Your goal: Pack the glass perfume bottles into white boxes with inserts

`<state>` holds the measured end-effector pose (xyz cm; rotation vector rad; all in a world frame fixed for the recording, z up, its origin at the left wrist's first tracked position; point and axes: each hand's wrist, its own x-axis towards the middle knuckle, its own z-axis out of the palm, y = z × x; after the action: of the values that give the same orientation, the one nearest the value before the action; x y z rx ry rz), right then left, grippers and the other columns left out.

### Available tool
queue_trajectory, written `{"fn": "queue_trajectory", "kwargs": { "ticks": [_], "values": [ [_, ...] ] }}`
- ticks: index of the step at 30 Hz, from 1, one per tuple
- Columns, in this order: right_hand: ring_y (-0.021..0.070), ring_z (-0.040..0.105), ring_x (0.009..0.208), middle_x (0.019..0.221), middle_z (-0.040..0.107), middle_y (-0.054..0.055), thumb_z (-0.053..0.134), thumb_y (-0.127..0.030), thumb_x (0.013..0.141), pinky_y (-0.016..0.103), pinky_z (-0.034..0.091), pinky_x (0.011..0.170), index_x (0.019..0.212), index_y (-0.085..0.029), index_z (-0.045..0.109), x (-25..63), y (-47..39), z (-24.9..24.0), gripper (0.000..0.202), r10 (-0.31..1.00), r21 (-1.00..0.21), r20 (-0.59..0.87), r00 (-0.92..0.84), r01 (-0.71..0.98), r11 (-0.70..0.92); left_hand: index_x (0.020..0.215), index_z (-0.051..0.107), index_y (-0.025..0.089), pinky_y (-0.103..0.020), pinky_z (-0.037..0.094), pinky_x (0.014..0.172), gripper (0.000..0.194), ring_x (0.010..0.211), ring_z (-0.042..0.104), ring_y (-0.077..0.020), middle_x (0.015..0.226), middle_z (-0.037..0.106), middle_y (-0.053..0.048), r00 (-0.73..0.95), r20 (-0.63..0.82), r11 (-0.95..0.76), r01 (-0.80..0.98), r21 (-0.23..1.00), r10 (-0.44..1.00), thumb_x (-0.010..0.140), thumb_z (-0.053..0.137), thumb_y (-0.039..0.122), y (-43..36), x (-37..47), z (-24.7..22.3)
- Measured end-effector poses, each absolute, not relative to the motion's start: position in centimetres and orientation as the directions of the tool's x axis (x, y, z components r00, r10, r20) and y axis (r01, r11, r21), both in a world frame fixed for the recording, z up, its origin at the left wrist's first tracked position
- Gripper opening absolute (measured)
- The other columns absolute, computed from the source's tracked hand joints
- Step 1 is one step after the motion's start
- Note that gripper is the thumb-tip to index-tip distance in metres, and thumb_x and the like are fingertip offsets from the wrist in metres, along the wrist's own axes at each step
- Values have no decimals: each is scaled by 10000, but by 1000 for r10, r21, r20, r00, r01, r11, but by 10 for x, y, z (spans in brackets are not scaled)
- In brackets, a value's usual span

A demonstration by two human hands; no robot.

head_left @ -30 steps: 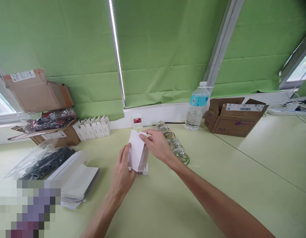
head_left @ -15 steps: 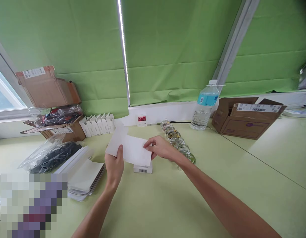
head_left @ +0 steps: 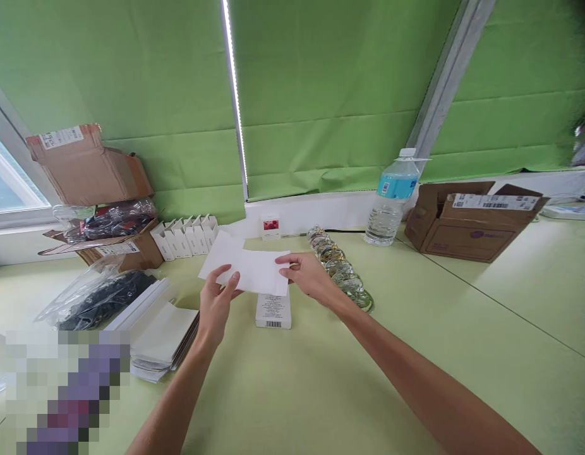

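A blank white card piece [head_left: 261, 268], which looks like a flattened box, is held up over the table between my hands. My left hand [head_left: 217, 303] grips its lower left edge, thumb in front. The right edge is pinched by my right hand [head_left: 304, 273] between thumb and fingers. Just below and behind the card, a small white box [head_left: 273, 311] with printed text and a barcode lies on the table, its far end hidden by the card. To the left lies a stack of flat white card pieces [head_left: 162, 335].
Several clear round packages [head_left: 340, 268] lie in an overlapping row right of the card. Behind stand several narrow white boxes [head_left: 184, 239], a small picture card [head_left: 270, 228], a water bottle [head_left: 392, 199] and a cardboard box [head_left: 467, 227]. Bagged black items [head_left: 105, 300] lie left.
The card has risen and tilted back, so more of the small white box's printed face shows. My left fingers have shifted along its lower edge; my right hand has risen slightly.
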<state>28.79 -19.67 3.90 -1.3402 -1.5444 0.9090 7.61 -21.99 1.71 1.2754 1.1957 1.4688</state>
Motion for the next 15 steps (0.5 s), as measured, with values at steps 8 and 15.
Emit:
{"fn": "queue_trajectory", "kwargs": {
  "ticks": [8,15],
  "values": [
    [158,681,705,930,700,84,583,-128,792,223,505,569,1150,-154,634,276,-208,39,363,997,-919,66,-50,385,81,1383,305,262,-302,524,736,797,833,637,-160,1048,615,-72,-4,264,-264,2,964,964,692,702,228,-218,69,21],
    [177,677,780,1006,685,98,587,-218,819,267,552,664,1058,-133,664,262,-216,32,265,956,-951,5,-295,294,96,1357,402,251,-224,387,518,604,459,387,-96,510,341,99,-146,485,-336,552,763,863,780,576,217,-214,45,29]
  ]
}}
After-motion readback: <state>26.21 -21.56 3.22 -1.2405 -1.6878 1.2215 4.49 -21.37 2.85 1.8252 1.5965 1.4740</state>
